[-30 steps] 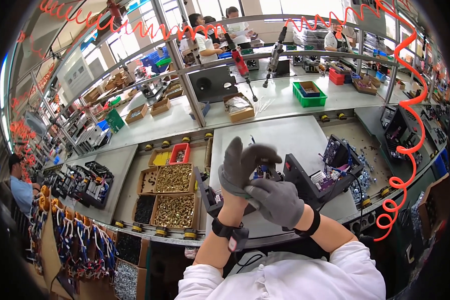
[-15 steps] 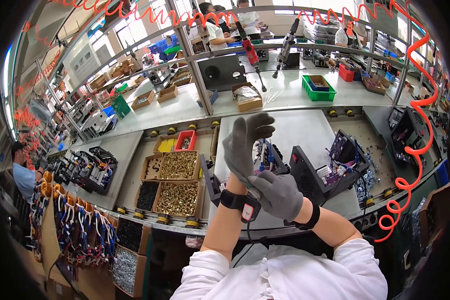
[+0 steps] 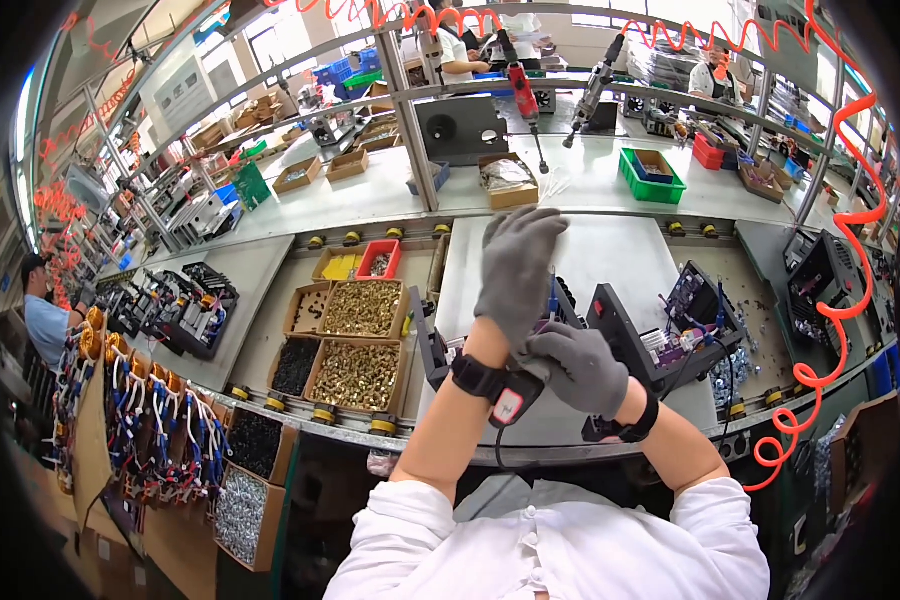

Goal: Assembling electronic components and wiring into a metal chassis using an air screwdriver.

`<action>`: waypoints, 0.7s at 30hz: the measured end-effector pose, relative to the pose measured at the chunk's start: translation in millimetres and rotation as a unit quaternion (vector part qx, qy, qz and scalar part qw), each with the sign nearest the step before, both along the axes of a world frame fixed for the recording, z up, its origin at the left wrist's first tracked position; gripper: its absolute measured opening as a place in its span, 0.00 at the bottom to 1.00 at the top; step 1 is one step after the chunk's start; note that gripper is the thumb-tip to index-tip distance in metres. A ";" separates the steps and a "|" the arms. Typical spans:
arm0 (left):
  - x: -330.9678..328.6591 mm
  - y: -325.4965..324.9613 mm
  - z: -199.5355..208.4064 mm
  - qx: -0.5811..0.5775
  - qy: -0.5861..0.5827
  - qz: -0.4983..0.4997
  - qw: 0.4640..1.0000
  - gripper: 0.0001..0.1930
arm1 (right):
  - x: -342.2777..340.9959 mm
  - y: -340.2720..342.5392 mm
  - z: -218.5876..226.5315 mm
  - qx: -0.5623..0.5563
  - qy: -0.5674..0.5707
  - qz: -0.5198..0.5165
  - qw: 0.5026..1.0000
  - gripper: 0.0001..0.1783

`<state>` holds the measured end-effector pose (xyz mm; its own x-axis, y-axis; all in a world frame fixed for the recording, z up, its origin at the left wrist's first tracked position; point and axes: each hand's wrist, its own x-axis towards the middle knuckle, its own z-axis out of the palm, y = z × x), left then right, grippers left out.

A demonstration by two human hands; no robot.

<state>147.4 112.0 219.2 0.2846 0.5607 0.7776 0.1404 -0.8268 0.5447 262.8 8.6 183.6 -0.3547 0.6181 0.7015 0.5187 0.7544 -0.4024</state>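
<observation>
My left hand [image 3: 517, 270] is raised over the workbench in a grey glove, its fingers stretched upward and holding nothing. At its wrist, my right hand [image 3: 582, 370], also gloved in grey, pinches the cuff of the left glove. Black straps circle both wrists, and a small device [image 3: 510, 402] with a cable sits on the left one. Behind my hands an open black housing [image 3: 435, 345] with wires stands on a pale board, partly hidden. Just right of my right hand is another black housing [image 3: 625, 340], open, with circuit parts and blue connectors.
Cardboard boxes of brass-coloured fasteners [image 3: 355, 375] stand left of my hands, beside a red bin [image 3: 380, 260]. Wire harnesses [image 3: 170, 420] hang at the lower left. A red screwdriver [image 3: 522, 95] and a grey one [image 3: 592, 95] hang ahead. A coiled orange hose [image 3: 832, 330] drops on the right.
My left hand has turned, and its fingers have come closer together. The right hand stays at the left glove's cuff, slightly further right. The whole view has shifted a little.
</observation>
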 end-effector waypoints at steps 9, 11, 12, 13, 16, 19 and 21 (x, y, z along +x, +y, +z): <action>6.1 -13.0 9.3 0.019 0.417 0.240 0.876 0.49 | 15.2 -14.1 42.1 0.017 -0.046 -0.140 0.989 0.15; 8.7 -19.8 -1.7 0.047 0.449 0.252 0.856 0.47 | 9.0 -10.1 45.1 0.017 -0.080 -0.155 0.985 0.16; 10.0 -19.9 -6.7 0.063 0.460 0.258 0.847 0.45 | 5.5 -6.8 45.2 0.018 -0.087 -0.147 0.985 0.16; 13.1 -19.0 -11.2 0.081 0.473 0.266 0.836 0.44 | 2.9 -3.9 44.8 0.020 -0.095 -0.139 0.986 0.16; 15.4 -4.5 -17.5 0.185 0.471 0.293 0.811 0.40 | -1.9 -2.7 38.7 -0.052 -0.048 -0.100 0.992 0.12; 11.4 4.5 -17.3 0.316 0.349 0.257 0.844 0.29 | -8.6 -6.8 29.0 -0.146 0.030 0.025 0.989 0.10; 9.1 1.2 -15.6 0.311 0.322 0.198 0.872 0.26 | -13.3 -10.7 25.1 -0.185 0.028 0.050 0.981 0.09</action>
<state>156.5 113.2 203.7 0.6549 0.2403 0.7165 0.5927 -0.7516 -0.2896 249.5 -2.0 208.7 -0.3938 0.7985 0.4554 0.4197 0.5970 -0.6837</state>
